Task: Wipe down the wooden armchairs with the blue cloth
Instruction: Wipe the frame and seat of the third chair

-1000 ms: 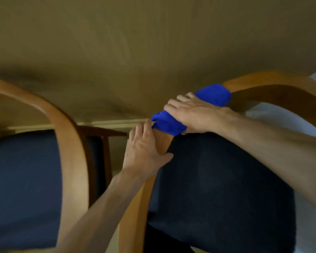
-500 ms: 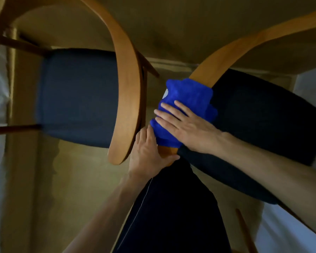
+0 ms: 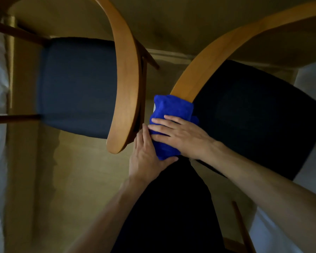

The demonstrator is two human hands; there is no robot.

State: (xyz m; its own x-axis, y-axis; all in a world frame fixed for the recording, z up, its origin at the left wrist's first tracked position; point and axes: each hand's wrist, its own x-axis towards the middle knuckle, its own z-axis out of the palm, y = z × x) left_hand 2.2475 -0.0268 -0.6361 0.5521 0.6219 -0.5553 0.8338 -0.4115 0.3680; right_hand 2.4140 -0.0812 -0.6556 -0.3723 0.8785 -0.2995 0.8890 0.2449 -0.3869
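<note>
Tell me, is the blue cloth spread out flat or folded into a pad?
Folded. The blue cloth forms a thick bunched pad over the armrest end, with rounded folds under the right hand.
</note>
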